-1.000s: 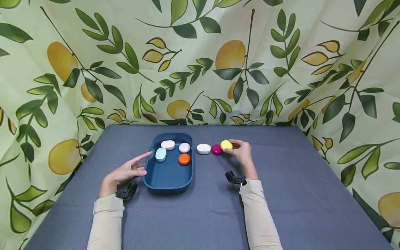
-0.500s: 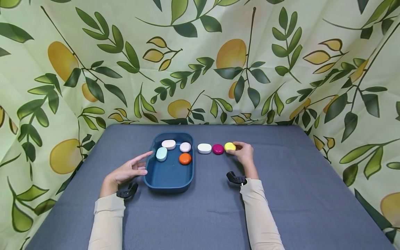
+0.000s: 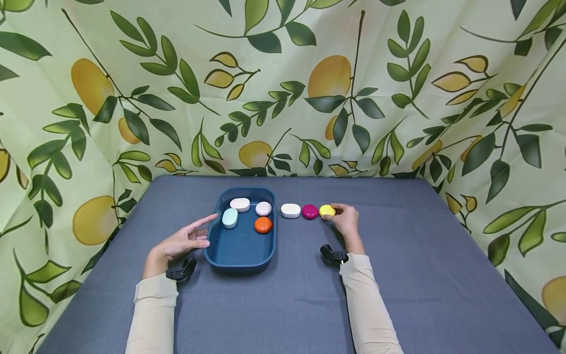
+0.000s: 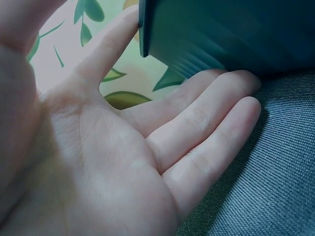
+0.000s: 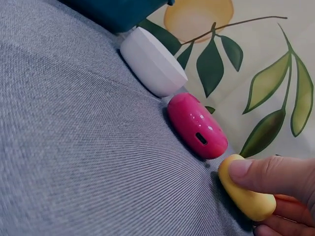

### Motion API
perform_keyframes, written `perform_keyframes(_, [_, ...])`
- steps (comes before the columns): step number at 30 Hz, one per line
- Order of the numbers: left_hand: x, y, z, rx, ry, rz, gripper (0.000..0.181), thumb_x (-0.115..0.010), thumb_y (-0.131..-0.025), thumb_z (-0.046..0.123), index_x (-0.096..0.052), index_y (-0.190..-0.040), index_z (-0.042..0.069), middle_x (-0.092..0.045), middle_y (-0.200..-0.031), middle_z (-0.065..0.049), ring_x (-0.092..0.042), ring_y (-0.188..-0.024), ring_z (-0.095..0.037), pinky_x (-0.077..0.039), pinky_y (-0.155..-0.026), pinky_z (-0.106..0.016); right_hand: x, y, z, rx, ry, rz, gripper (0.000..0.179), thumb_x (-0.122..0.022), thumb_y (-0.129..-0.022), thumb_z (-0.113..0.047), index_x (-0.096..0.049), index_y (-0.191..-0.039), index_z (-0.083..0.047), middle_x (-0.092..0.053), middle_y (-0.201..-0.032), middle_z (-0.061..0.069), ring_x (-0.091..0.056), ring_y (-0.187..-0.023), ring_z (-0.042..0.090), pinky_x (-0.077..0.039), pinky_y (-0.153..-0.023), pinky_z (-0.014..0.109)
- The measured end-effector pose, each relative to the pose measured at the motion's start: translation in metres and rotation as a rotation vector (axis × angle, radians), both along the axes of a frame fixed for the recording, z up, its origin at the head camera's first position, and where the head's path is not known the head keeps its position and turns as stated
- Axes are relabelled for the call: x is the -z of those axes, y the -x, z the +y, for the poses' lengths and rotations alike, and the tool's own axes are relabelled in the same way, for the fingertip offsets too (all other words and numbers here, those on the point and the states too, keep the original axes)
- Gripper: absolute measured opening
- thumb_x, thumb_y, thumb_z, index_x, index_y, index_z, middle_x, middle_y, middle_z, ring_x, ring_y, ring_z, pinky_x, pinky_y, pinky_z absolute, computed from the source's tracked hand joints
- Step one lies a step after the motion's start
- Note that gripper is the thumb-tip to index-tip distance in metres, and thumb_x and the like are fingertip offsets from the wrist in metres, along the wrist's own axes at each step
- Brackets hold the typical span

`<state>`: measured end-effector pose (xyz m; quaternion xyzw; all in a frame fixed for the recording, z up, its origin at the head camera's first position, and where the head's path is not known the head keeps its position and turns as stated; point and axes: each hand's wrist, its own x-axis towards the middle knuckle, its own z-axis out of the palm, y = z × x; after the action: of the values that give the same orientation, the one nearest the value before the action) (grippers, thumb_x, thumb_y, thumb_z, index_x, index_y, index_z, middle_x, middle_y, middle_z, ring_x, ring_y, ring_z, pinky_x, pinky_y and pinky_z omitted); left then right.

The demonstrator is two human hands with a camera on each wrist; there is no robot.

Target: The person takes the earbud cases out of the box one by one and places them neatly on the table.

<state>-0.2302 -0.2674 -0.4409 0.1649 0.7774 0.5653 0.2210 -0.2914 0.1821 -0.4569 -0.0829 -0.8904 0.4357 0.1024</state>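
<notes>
My right hand (image 3: 346,219) pinches a yellow rounded earbud case (image 3: 327,212) between thumb and fingers, down at the table. In the right wrist view the thumb lies over the top of the yellow case (image 5: 246,189). A glossy magenta earbud case (image 3: 310,212), with a charging port showing in the right wrist view, sits just left of it. Further left lies a white oblong case (image 3: 290,211), completing a row of three. My left hand (image 3: 181,241) has its fingers extended against the left side of a blue bin (image 3: 240,268), index fingertip at the rim.
Inside the bin lie a whitish oblong case (image 3: 240,204), a pale mint case (image 3: 230,218), a pale pinkish round case (image 3: 263,208) and an orange round case (image 3: 263,225). A grey cloth covers the table (image 3: 292,314). Leaf-patterned fabric (image 3: 274,88) hangs behind.
My right hand has moved slightly right and down with the yellow case, which went from overlapping the magenta one to sitting beside it. The left hand stays at the bin.
</notes>
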Motion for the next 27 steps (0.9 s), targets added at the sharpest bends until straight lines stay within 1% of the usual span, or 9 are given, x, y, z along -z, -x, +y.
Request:
perform_keyframes(1, [0.000, 0.000, 0.000, 0.000, -0.001, 0.000, 0.079, -0.064, -0.091, 0.018, -0.017, -0.155, 0.012, -0.003, -0.161, -0.027, -0.012, -0.144, -0.058, -0.018, -0.113, -0.070, 0.000, 0.000, 0.000, 0.004, -0.005, 0.004, 0.051, -0.082, -0.073, -0.012, -0.066, -0.118, 0.006, -0.069, -0.113, 0.026, -0.062, -0.108, 0.037, -0.040, -0.102, 0.045])
perform_keyframes(5, [-0.001, 0.000, 0.000, -0.004, -0.006, -0.005, 0.081, -0.065, -0.091, 0.019, -0.016, -0.155, 0.011, -0.003, -0.161, -0.027, -0.013, -0.144, -0.058, -0.019, -0.113, -0.069, -0.001, -0.001, 0.000, 0.000, -0.018, 0.003, 0.050, -0.082, -0.073, -0.012, -0.066, -0.117, 0.006, -0.069, -0.112, 0.026, -0.062, -0.107, 0.037, -0.043, -0.100, 0.044])
perform_keyframes(12, [0.000, 0.000, 0.000, -0.001, -0.012, -0.006, 0.081, -0.065, -0.091, 0.019, -0.016, -0.155, 0.011, -0.002, -0.161, -0.027, -0.011, -0.144, -0.058, -0.018, -0.113, -0.070, -0.003, -0.002, 0.000, -0.005, -0.029, -0.006, 0.050, -0.082, -0.073, -0.013, -0.067, -0.116, 0.006, -0.069, -0.112, 0.026, -0.063, -0.106, 0.037, -0.046, -0.096, 0.045])
perform_keyframes(17, [0.000, -0.001, 0.000, -0.001, -0.011, -0.004, 0.081, -0.065, -0.091, 0.019, -0.016, -0.155, 0.011, -0.002, -0.162, -0.027, -0.010, -0.144, -0.058, -0.016, -0.113, -0.071, -0.008, -0.003, 0.000, 0.007, -0.009, -0.018, 0.049, -0.081, -0.075, -0.013, -0.066, -0.117, 0.006, -0.069, -0.113, 0.026, -0.063, -0.107, 0.038, -0.048, -0.096, 0.045])
perform_keyframes(21, [0.000, -0.001, 0.000, -0.004, -0.010, -0.008, 0.081, -0.065, -0.091, 0.019, -0.016, -0.155, 0.011, -0.002, -0.162, -0.027, -0.010, -0.144, -0.058, -0.016, -0.113, -0.071, -0.015, -0.004, 0.000, 0.018, 0.031, -0.038, 0.049, -0.078, -0.079, -0.013, -0.063, -0.122, 0.005, -0.066, -0.120, 0.025, -0.061, -0.116, 0.037, -0.048, -0.100, 0.045])
perform_keyframes(24, [-0.001, -0.001, 0.000, -0.006, -0.007, -0.012, 0.080, -0.064, -0.091, 0.017, -0.016, -0.155, 0.011, -0.001, -0.162, -0.026, -0.009, -0.144, -0.058, -0.016, -0.113, -0.071, -0.022, -0.006, -0.001, 0.016, 0.066, -0.027, 0.049, -0.077, -0.080, -0.014, -0.062, -0.124, 0.004, -0.065, -0.124, 0.025, -0.060, -0.120, 0.037, -0.048, -0.102, 0.045])
perform_keyframes(27, [-0.001, 0.000, 0.000, -0.008, -0.006, -0.016, 0.079, -0.063, -0.092, 0.016, -0.016, -0.155, 0.011, -0.001, -0.162, -0.025, -0.009, -0.144, -0.057, -0.016, -0.113, -0.071, -0.030, -0.007, -0.005, 0.011, 0.101, -0.008, 0.049, -0.078, -0.080, -0.015, -0.063, -0.123, 0.002, -0.065, -0.123, 0.023, -0.061, -0.119, 0.036, -0.049, -0.100, 0.044])
